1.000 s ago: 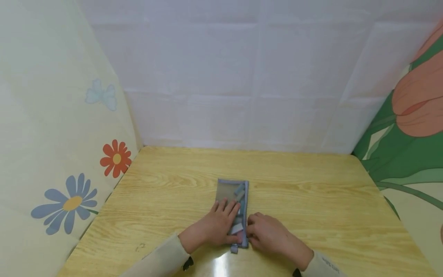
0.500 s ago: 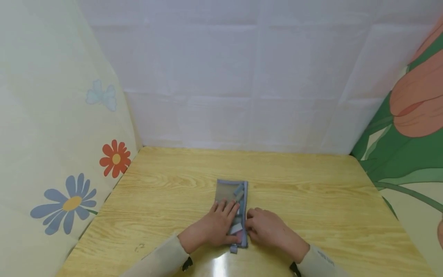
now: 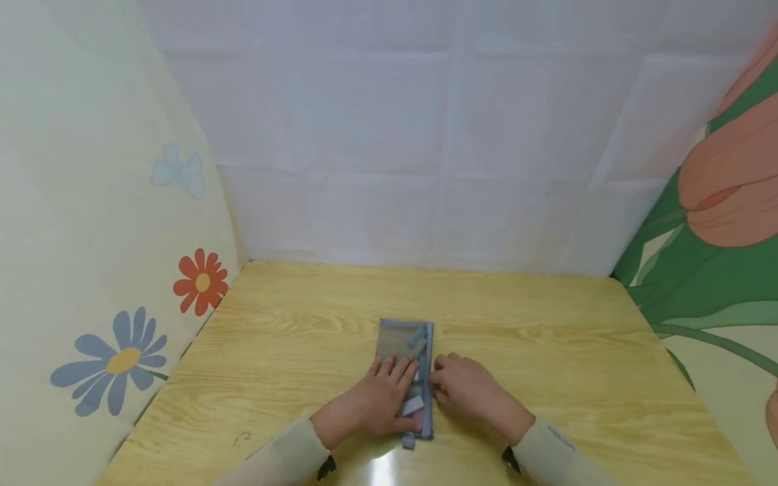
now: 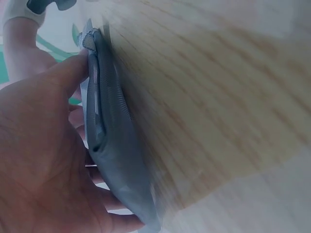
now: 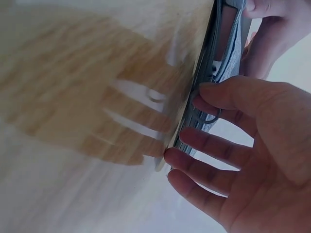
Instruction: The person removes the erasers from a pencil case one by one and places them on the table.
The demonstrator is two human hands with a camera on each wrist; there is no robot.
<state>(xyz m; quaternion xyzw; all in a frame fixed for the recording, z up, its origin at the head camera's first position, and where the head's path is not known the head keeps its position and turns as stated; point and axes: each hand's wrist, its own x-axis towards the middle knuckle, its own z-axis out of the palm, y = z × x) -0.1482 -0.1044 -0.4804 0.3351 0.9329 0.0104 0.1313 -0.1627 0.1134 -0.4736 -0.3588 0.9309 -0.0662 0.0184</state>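
A flat see-through zip pouch with grey-blue edging lies lengthwise on the table. Several small blue, grey, white and pink pieces show inside it, their kind unclear. My left hand rests on the pouch with straight fingers spread, pressing it down; in the left wrist view the thumb lies near one end of its edge. At the pouch's right side, my right hand pinches the ring-shaped zipper pull between thumb and index finger. The right wrist view shows the zipper parted on the side toward my left hand.
The wood-grain table carries the pouch near its front middle. A small fabric tab sticks out at the pouch's near end. A white sheet hangs behind, with flower-printed sheets on both sides.
My right hand has slid a little away from me along the pouch's right edge. My left hand stays on the pouch. The head view has shifted slightly.
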